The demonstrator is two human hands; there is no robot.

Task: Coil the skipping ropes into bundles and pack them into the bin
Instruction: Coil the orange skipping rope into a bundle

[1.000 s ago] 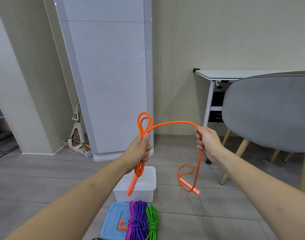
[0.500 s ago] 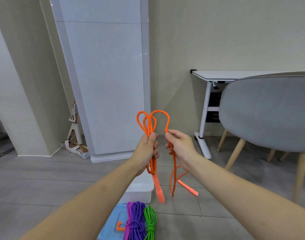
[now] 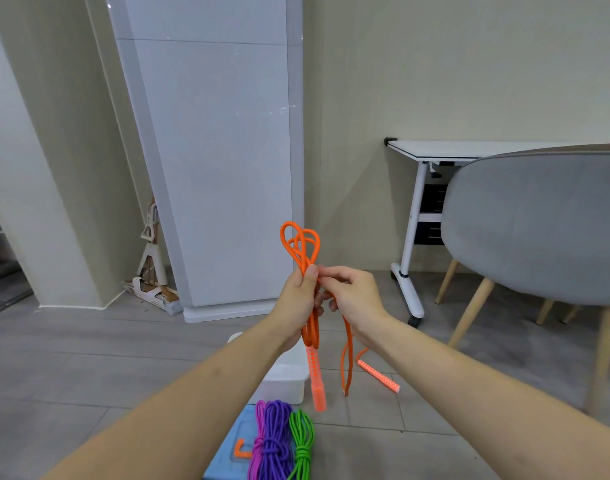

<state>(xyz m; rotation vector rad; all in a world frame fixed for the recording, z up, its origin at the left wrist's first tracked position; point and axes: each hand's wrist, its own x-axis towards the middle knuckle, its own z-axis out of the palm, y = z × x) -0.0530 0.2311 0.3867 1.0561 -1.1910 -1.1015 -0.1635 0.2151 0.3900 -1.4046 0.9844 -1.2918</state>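
My left hand (image 3: 301, 295) grips an orange skipping rope (image 3: 299, 244) folded into several loops that stick up above the fist. One orange handle (image 3: 315, 379) hangs straight down below that hand. My right hand (image 3: 352, 294) touches the left hand and pinches the same rope; a loose length droops from it to the second handle (image 3: 378, 375) near the floor. A white bin (image 3: 283, 377) stands on the floor below my hands, partly hidden by my left forearm. Coiled pink, purple (image 3: 273, 441) and green (image 3: 302, 441) ropes lie on a blue lid (image 3: 232, 448).
A grey chair (image 3: 539, 226) with wooden legs stands at the right, a white desk (image 3: 470, 150) behind it. A tall white panel (image 3: 220, 161) leans on the wall ahead, with a folded stand (image 3: 151, 258) to its left. Grey plank floor all round.
My right hand has swung in from the right to meet my left hand, bringing a new loop of orange rope onto the bundle. The hanging tail is shorter.
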